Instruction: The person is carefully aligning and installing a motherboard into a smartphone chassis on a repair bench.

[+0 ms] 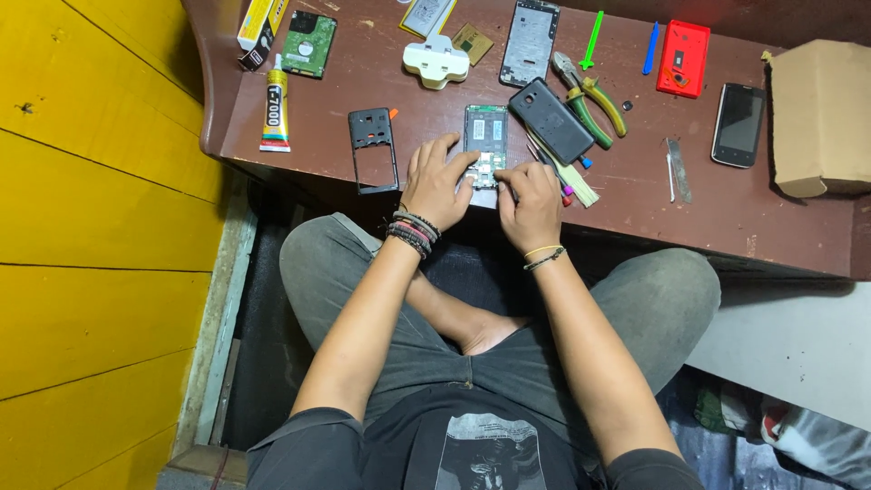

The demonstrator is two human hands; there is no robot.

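Both hands meet over an opened phone (485,136) lying circuit side up near the front edge of a dark red-brown table (726,218): the left hand (435,184) rests on the phone's lower left corner with fingers spread and curled over it, while the right hand (531,201) pinches with thumb and forefinger at the phone's lower end; whether anything is caught in that pinch cannot be told. Beaded bracelets wrap the left wrist, and thin bands circle the right. Just to the right of the phone lies a dark grey back cover (550,120), set at a slant, with a cluster of thin tools with coloured tips (564,172) poking out beneath it. Left of the hands sits a black phone frame (373,150), and farther left a tube of glue (276,111) and a bare hard drive (308,43). Behind the phone lie a cream plastic holder (436,61), a second empty phone frame (530,42), green-handled pliers (592,102), a green pry tool (592,40) and a blue one (650,47). Toward the right are a red phone shell (682,58), metal tweezers (677,169), a black phone (738,123) with a dark screen, and a cardboard box (821,118). The person sits cross-legged in grey trousers beside a yellow plank wall (91,227).
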